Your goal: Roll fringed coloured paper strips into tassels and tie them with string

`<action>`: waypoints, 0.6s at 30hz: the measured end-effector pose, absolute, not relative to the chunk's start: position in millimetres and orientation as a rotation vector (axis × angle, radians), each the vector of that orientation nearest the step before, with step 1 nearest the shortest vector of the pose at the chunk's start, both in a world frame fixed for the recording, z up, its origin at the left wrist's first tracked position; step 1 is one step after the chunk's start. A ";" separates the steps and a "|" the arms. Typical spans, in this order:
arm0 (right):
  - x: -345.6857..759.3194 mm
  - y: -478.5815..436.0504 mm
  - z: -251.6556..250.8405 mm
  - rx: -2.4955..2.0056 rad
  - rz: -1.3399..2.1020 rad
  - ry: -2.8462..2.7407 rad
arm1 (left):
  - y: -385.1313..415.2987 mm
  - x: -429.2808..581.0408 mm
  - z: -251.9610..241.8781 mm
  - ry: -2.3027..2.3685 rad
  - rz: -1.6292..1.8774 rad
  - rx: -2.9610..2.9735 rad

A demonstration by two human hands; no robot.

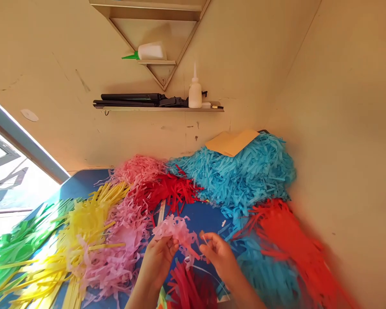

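In my left hand [161, 257], thumb and fingers close on a bunch of pale pink tissue-paper fringe [176, 229]. Its cut strips spread upward and to the right, over the blue table. Just right of that bunch, my right hand [217, 253] is pinched closed at the fingertips on a thin white string [204, 239]; a small brownish spot at its tip is too blurred to name. A string also curves below, between my hands. Under them lies a bundle of dark red and pink-red strips [188, 285].
Around the blue table [196, 219] lie fringe heaps: green [22, 240], yellow [83, 219], pink [122, 244], red [170, 189], blue [241, 176] and more red [296, 249]. An orange paper sheet [233, 143] tops the blue heap. A wall shelf [161, 109] carries a squeeze bottle [195, 94] and a black straightener [128, 101].
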State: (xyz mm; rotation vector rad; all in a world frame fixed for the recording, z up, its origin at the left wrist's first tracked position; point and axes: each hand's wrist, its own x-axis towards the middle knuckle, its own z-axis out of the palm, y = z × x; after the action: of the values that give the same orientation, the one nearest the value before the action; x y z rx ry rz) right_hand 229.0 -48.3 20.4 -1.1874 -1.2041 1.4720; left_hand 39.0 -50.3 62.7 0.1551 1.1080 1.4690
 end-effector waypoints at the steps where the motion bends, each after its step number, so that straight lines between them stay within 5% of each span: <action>1: 227.1 -51.6 17.9 -1.191 1.451 -1.188 | -51.0 40.3 65.2 1.096 1.464 0.123; 13: 210.2 -63.6 25.1 -1.229 1.319 -1.306 | -53.6 42.1 65.0 1.127 1.443 0.056; 18: 224.0 -56.7 24.1 -1.335 1.144 -1.653 | -77.9 32.9 64.4 1.688 1.705 1.103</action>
State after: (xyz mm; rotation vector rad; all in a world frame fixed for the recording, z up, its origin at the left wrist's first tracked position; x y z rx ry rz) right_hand 224.0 -56.7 24.1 -1.3347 -1.6528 1.1444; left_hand 32.9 -77.9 64.4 1.1034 1.6882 1.7054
